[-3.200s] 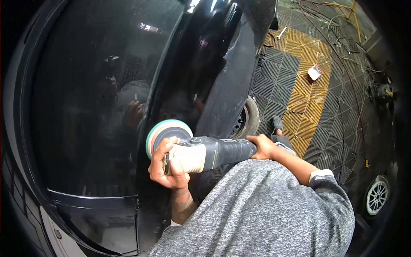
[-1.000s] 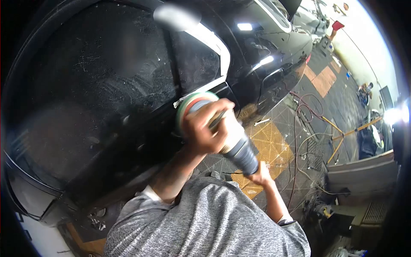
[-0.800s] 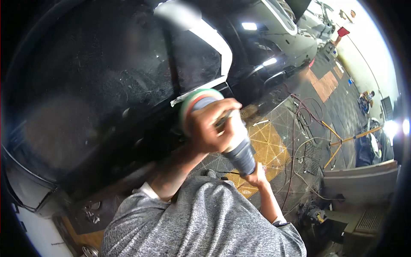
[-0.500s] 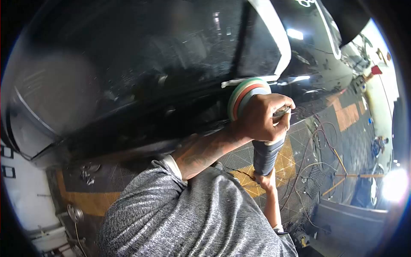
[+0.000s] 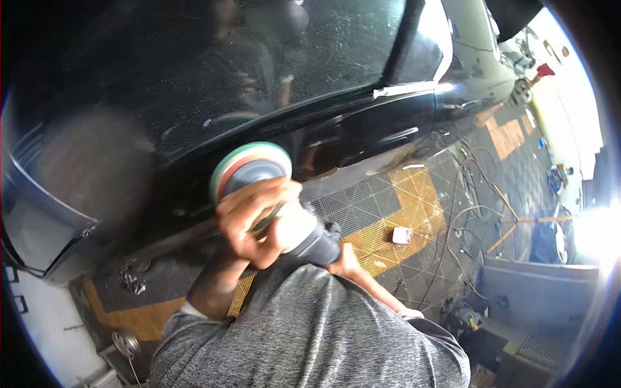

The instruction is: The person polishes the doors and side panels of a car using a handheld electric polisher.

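A car polisher [image 5: 317, 244] with a dark body and a light-coloured front section lies slantwise before my chest. My left hand [image 5: 253, 223] is closed over its head, just behind the round backing plate. At the rear end, my right hand [image 5: 347, 260] wraps the handle, its fingers partly hidden behind the tool. The polishing pad [image 5: 228, 164], with green, cream and orange layers, overlaps the black car door [image 5: 372, 132] just below the window [image 5: 194, 84]. The hand and pad are slightly blurred by motion.
White tape [image 5: 407, 90] runs along the window's lower corner. Black and yellow floor tiles [image 5: 362, 207] carry a small white and red container [image 5: 402, 235]. Hoses [image 5: 453, 239] cross the floor at right, near an orange stand [image 5: 511, 223]. A wheel-like disc [image 5: 126, 344] lies lower left.
Both hands have carried the polisher left along the car, from near the taped corner to below the middle of the window. The small container on the floor has come into view.
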Action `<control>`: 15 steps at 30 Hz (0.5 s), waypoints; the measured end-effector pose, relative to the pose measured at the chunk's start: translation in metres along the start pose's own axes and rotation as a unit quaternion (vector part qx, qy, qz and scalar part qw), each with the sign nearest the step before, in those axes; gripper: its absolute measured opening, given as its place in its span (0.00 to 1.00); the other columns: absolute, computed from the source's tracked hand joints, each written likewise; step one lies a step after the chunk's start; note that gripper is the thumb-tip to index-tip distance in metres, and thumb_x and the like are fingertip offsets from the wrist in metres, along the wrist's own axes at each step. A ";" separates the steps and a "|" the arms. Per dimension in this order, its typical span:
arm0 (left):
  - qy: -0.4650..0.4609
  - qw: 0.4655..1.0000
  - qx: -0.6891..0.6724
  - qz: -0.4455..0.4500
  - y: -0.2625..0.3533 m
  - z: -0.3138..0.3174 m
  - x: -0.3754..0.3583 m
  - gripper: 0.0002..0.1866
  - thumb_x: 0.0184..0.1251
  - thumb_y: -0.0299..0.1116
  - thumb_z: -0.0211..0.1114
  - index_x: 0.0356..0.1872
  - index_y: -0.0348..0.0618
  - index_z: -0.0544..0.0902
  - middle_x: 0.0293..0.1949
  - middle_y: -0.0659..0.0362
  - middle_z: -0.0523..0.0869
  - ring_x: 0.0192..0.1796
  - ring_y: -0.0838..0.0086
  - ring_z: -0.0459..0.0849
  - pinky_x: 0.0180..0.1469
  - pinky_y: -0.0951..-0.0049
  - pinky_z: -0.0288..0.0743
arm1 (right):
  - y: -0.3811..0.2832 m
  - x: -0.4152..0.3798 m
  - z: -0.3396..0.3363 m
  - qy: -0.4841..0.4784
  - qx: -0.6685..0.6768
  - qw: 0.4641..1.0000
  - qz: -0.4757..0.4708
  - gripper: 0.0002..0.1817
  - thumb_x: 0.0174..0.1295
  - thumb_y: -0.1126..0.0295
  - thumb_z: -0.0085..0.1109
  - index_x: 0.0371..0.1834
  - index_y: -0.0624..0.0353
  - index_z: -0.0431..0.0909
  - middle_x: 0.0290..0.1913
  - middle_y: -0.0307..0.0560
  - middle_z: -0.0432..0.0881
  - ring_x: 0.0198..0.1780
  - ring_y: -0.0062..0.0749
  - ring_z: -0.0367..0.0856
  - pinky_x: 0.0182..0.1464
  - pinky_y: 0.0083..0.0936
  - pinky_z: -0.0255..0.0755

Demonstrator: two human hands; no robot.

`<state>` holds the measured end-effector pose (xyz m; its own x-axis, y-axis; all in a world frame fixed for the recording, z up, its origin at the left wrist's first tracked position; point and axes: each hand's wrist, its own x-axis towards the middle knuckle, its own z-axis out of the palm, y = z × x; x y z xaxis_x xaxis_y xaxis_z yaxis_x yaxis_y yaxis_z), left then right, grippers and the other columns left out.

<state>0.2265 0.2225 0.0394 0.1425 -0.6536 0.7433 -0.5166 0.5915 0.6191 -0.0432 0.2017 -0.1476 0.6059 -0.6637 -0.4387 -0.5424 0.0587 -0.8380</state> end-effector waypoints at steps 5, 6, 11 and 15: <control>-0.039 0.999 -0.010 -0.006 0.002 -0.008 -0.005 0.19 0.58 0.31 0.59 0.44 0.26 0.86 0.39 0.41 0.91 0.41 0.57 0.93 0.49 0.62 0.88 | 0.000 -0.008 0.028 -0.010 0.098 0.995 0.007 0.38 0.45 0.56 0.82 0.57 0.68 0.83 0.52 0.56 0.89 0.52 0.40 0.88 0.58 0.36 0.80; -0.048 0.999 -0.016 0.003 0.000 0.000 -0.001 0.19 0.58 0.30 0.59 0.44 0.26 0.86 0.39 0.41 0.91 0.41 0.58 0.94 0.48 0.63 0.88 | 0.002 -0.010 0.026 0.002 0.093 0.995 0.034 0.38 0.45 0.56 0.82 0.57 0.68 0.83 0.50 0.55 0.90 0.51 0.39 0.89 0.56 0.36 0.81; -0.091 0.990 -0.107 -0.002 -0.017 0.070 0.039 0.17 0.55 0.24 0.65 0.47 0.30 0.86 0.39 0.51 0.91 0.37 0.68 0.91 0.44 0.70 0.86 | 0.041 -0.008 0.006 0.101 0.133 0.986 -0.013 0.14 0.46 0.68 0.70 0.36 0.63 0.86 0.33 0.46 0.87 0.36 0.26 0.83 0.41 0.33 0.80; -0.189 0.967 -0.164 0.052 -0.037 0.088 0.065 0.26 0.50 0.28 0.72 0.54 0.31 0.84 0.45 0.47 0.90 0.46 0.60 0.92 0.49 0.64 0.86 | 0.087 -0.006 0.005 0.124 0.071 0.989 -0.023 0.22 0.58 0.65 0.74 0.53 0.63 0.83 0.50 0.49 0.87 0.50 0.33 0.84 0.52 0.33 0.80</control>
<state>0.1801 0.1169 0.0424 -0.2474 -0.6713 0.6987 -0.2065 0.7411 0.6389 -0.0909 0.2146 -0.2196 0.4563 -0.8301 -0.3205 -0.4200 0.1166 -0.9000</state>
